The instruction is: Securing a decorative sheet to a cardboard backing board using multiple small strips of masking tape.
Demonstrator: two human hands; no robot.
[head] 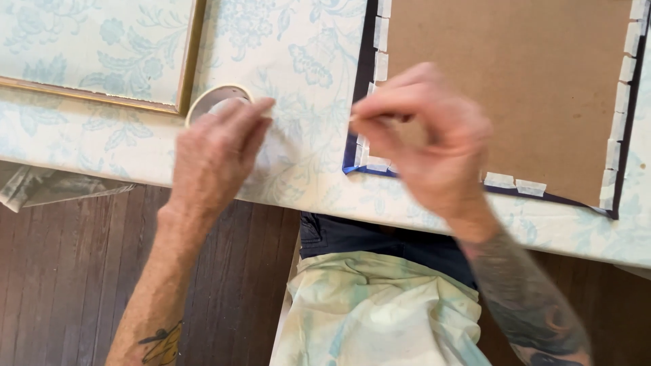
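No packages, labels, signs or screens show anywhere on the worktop (305,41) or beside it.

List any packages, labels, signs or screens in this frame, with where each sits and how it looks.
None in view. What lies there instead:
Tape roll: round, cream, under the left hand on the floral cloth.
Backing board: brown, flat, edged with pale tape strips over dark blue fabric, by the right hand.
Gilt frame: top left corner.
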